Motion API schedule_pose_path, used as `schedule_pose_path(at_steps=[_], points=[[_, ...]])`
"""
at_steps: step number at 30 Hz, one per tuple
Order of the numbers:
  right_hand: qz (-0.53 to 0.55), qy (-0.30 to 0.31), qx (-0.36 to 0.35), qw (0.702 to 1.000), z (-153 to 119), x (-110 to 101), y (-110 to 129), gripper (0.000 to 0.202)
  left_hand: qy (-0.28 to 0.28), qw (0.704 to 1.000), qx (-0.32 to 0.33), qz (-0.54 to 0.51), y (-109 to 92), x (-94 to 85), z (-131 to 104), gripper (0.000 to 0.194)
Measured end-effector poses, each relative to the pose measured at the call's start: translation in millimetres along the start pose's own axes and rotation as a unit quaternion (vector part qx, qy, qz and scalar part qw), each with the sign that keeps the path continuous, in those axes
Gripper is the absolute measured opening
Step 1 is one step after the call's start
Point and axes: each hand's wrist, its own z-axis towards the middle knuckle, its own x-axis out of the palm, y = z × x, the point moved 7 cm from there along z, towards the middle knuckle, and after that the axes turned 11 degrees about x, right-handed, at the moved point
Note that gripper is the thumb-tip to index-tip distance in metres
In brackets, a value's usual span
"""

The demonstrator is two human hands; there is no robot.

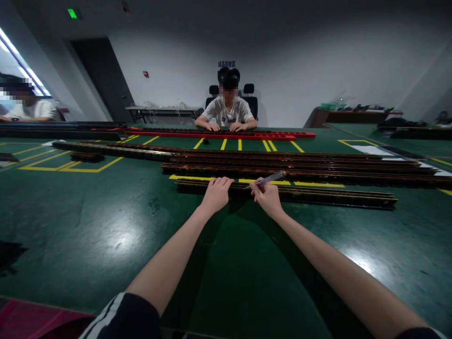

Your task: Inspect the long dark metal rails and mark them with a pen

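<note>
Plainly long and dark — a straight strip [293, 194], gold-edged.

Pale wall [169, 61] ahead, dim toward ceiling. Dark door [99, 70] left, green lit sign [72, 13] above it. Bright window [10, 61] far left. Small red box [146, 74], dark lettering [226, 64] on wall. Black chairs [250, 103] in front. Narrow side table [164, 110] left, brown desk [339, 117] right. I see glare on green worktable [106, 207], yellow lines marked.
</note>
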Motion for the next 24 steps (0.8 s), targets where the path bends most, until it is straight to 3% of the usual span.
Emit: schedule_pose_path(at_steps=[24], points=[[0.015, -0.016, 0.016, 1.000, 3.7, 1.2, -7.9, 0.036, -0.001, 0.999, -0.018, -0.029, 2.0, 0.1, 5.7, 0.049]])
